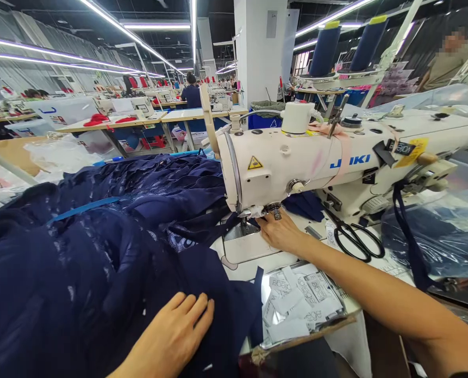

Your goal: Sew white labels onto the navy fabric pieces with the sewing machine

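Observation:
My left hand (174,331) lies palm down on a large heap of navy garments (112,252), its fingers stretched out over the cloth. My right hand (279,231) reaches under the head of a white sewing machine (273,163), just right of the presser foot (245,227). Its fingers are bent together at a bit of dark cloth, and the machine head partly covers them; what they grip cannot be made out. From the heap, navy fabric runs up to the needle area. A box of white printed labels (300,299) sits below my right forearm.
Black-handled scissors (360,241) lie right of my right hand. Further right is a plastic-wrapped navy bundle (434,236) with a navy strip hanging beside it. Two navy thread cones (324,50) stand behind the machine. Other people and sewing tables (119,125) fill the background.

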`<state>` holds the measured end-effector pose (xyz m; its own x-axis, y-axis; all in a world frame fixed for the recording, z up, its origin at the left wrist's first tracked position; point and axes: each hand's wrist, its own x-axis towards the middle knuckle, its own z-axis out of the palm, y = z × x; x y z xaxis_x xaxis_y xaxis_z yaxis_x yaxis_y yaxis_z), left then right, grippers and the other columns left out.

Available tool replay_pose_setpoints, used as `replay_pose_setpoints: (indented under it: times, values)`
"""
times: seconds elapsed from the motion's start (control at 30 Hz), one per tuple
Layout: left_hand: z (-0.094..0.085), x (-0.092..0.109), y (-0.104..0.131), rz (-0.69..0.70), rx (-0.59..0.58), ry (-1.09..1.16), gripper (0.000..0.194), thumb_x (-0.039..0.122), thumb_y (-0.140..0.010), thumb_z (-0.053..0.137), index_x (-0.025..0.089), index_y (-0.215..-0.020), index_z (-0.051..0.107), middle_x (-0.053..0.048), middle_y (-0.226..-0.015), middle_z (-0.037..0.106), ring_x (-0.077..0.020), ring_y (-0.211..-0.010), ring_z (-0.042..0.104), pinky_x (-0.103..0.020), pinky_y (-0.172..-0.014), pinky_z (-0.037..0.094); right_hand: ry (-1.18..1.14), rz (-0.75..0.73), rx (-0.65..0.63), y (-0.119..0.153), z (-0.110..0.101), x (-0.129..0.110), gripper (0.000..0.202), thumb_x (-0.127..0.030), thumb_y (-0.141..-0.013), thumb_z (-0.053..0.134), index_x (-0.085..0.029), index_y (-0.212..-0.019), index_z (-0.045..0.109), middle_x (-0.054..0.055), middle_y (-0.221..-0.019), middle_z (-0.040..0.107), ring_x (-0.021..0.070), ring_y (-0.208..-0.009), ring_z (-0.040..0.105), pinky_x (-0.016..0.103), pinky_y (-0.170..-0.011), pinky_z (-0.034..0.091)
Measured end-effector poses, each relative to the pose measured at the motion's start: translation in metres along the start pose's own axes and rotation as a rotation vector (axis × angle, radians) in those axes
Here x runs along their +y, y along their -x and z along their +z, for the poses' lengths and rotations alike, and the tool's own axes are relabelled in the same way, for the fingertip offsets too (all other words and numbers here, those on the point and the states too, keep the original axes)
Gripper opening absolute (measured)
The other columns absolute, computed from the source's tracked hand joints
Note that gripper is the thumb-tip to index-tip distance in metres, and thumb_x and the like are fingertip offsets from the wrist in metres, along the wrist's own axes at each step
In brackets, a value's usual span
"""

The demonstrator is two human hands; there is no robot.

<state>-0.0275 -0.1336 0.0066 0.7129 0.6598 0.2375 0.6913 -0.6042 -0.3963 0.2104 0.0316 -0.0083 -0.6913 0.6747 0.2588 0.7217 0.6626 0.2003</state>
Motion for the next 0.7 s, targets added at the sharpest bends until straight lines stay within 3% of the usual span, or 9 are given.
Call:
replay_pose_setpoints:
  times: [0.1,0.37,0.53,0.6,0.7]
  values:
    - [-0.002,0.001,-0.002,0.050,-0.019,0.057,0.028,-0.001,-0.075,0.041,0.016,-0.085,0.060,-0.005,-0.076,0.062,-0.0162,-0.064,0.052,-0.030,-0.065,0.036,-0.015,0.003,-0.014,0.000,-0.001,0.000,0.033,-0.017,-0.083,0.039,-0.006,-0.107,0.058,0.017,-0.100,0.058,0.0267,-0.093,0.049,0.039,-0.084,0.029]
    - [-0.033,-0.013,-0.032,-0.121,0.130,0.531,0.021,0.014,-0.081,0.038,0.020,-0.071,0.055,-0.002,-0.080,0.062,-0.0149,-0.079,0.054,-0.029,-0.073,0.041,-0.229,-0.041,-0.059,0.016,-0.020,0.020,0.025,-0.017,-0.080,0.048,-0.011,-0.100,0.061,0.011,-0.098,0.058,0.0212,-0.091,0.052,0.034,-0.085,0.033]
    - [-0.056,-0.023,-0.071,-0.239,-0.004,0.812,0.017,0.024,-0.079,0.038,0.022,-0.074,0.055,0.000,-0.068,0.061,-0.0153,-0.062,0.056,-0.025,-0.056,0.043,-0.339,-0.016,0.013,0.046,-0.036,0.036,0.013,-0.013,-0.080,0.048,-0.012,-0.081,0.061,0.007,-0.083,0.057,0.0175,-0.080,0.052,0.030,-0.076,0.037]
    - [-0.053,-0.025,-0.096,-0.311,-0.030,0.852,0.019,0.029,-0.079,0.038,0.023,-0.075,0.055,0.001,-0.064,0.061,-0.0148,-0.056,0.054,-0.025,-0.052,0.042,-0.385,-0.020,0.011,0.059,-0.041,0.038,0.012,-0.012,-0.080,0.048,-0.013,-0.076,0.060,0.005,-0.077,0.056,0.0162,-0.075,0.051,0.028,-0.074,0.037]
    - [-0.026,-0.019,-0.133,-0.426,-0.008,0.800,0.021,0.028,-0.080,0.038,0.020,-0.079,0.057,0.000,-0.069,0.063,-0.0149,-0.059,0.055,-0.024,-0.055,0.041,-0.511,-0.074,-0.042,0.076,-0.050,0.032,0.010,-0.014,-0.081,0.049,-0.014,-0.078,0.059,0.004,-0.079,0.056,0.0150,-0.075,0.051,0.026,-0.071,0.038]
